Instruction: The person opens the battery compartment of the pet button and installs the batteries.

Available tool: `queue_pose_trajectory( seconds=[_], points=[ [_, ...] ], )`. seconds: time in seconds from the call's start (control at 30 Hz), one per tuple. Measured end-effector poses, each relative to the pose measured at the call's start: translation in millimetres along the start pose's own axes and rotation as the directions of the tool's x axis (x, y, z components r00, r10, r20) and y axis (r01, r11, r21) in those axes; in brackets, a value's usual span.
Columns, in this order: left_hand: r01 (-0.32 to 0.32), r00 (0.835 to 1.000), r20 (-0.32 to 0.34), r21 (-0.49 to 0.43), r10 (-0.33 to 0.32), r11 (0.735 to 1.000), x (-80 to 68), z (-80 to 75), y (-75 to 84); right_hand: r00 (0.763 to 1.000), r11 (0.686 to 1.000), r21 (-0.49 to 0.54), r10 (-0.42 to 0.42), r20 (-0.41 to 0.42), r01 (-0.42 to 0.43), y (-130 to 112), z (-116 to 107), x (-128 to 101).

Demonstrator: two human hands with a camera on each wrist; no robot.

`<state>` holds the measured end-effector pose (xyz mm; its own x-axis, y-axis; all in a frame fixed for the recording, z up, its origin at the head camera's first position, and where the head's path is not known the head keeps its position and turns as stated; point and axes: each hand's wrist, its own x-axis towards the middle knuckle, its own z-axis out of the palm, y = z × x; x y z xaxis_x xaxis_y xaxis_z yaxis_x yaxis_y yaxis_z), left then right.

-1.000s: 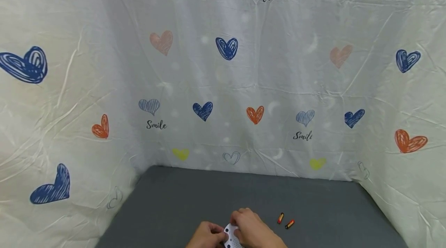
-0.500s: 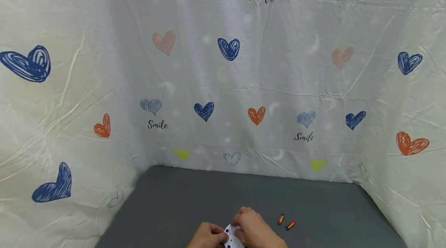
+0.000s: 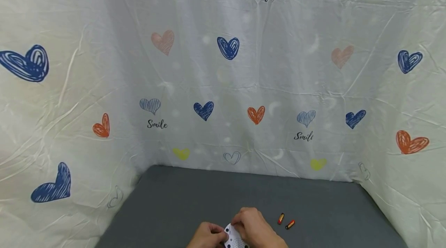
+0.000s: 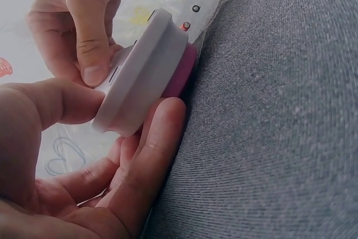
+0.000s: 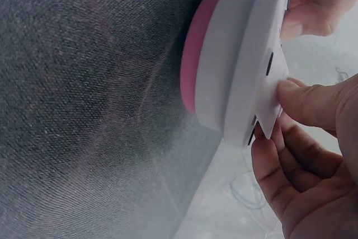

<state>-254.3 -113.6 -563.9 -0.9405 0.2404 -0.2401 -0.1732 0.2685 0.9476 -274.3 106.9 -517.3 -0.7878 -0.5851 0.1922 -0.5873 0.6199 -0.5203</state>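
Note:
A round white device (image 3: 234, 239) with dotted holes and dark round spots on its face lies low in the head view. Its pink underside (image 5: 197, 48) is against the grey surface in the right wrist view. My left hand (image 3: 208, 235) grips its left rim, thumb and fingers on either side in the left wrist view. Thumb and fingers of my right hand (image 3: 255, 228) pinch a thin white cover flap (image 5: 271, 106), which stands tilted up from the device's face. What lies under the flap is hidden.
Two small red-and-black batteries (image 3: 280, 218) (image 3: 290, 224) lie on the dark grey table (image 3: 195, 190), right of my right hand. White cloth (image 3: 223, 77) printed with hearts encloses the table at the back and both sides.
My right hand's fingers have curled and drawn back a little to the right, baring more of the device's face. The left hand and the batteries have stayed in place.

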Motion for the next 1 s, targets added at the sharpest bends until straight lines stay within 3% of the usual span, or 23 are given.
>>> queue_pose_trajectory(
  seconds=[0.43,0.6,0.8,1.0],
  points=[
    [-0.037,0.999,-0.023,0.021,0.038,0.999,-0.1,1.3,-2.1,1.000,0.999,0.052,0.001,-0.002,-0.001,1,-9,3],
    [-0.033,0.999,-0.031,0.015,0.033,0.999,-0.3,1.4,-1.5,0.997,1.000,-0.013,-0.017,-0.072,0.016,5,-26,2],
    [-0.079,0.996,-0.040,-0.003,0.079,0.997,0.3,2.7,-3.1,0.985,0.994,-0.113,-0.027,-0.173,0.007,16,-50,-7],
    [-0.051,0.998,-0.026,-0.006,0.051,0.999,1.7,2.1,-3.0,0.982,0.990,-0.123,0.040,-0.186,-0.064,32,-76,-22]
  ],
)
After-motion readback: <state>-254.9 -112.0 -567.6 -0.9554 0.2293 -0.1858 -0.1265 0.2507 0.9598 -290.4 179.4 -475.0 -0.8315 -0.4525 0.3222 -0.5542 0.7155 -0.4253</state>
